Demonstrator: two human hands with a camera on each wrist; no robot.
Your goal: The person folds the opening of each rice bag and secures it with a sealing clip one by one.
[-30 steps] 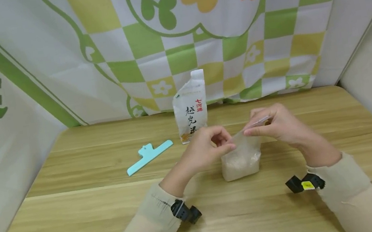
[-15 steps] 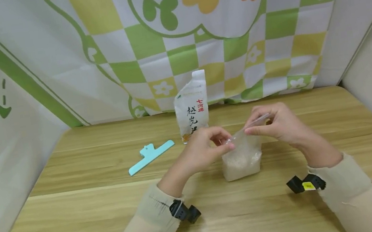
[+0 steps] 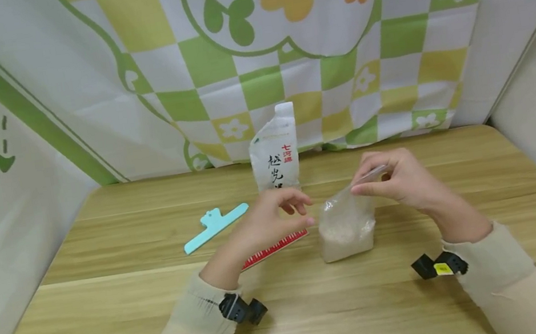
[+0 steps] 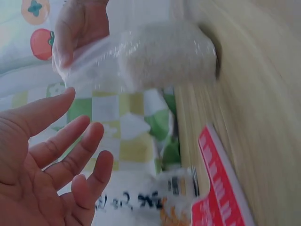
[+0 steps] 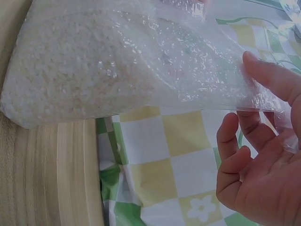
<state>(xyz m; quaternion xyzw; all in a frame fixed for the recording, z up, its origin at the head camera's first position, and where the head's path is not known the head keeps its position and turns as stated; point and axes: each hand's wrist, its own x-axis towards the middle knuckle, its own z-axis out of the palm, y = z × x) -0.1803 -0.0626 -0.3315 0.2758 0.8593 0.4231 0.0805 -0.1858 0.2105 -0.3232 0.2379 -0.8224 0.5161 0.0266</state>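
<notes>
A clear plastic bag of rice [image 3: 346, 231] stands on the table, its upper part drawn up and to the right. My right hand [image 3: 402, 180] pinches the bag's top edge between thumb and fingers. To the left of the bag, my left hand [image 3: 267, 222] is apart from it, fingers loosely spread and holding nothing. In the left wrist view its palm [image 4: 42, 174] faces the bag across a small gap. Partly hidden under the left hand lies a flat red piece with white marks and a tab, resembling a bag clip [image 3: 282, 244].
A light blue bag clip [image 3: 215, 229] lies on the wooden table [image 3: 353, 316], left of the hands. Behind my left hand stands a white printed rice package [image 3: 275, 143] with a slanted top. A checked cloth [image 3: 306, 74] hangs along the back.
My left hand has let go of the bag's top and moved left. More of the red piece shows beneath it. The right hand keeps its pinch, almost unmoved.
</notes>
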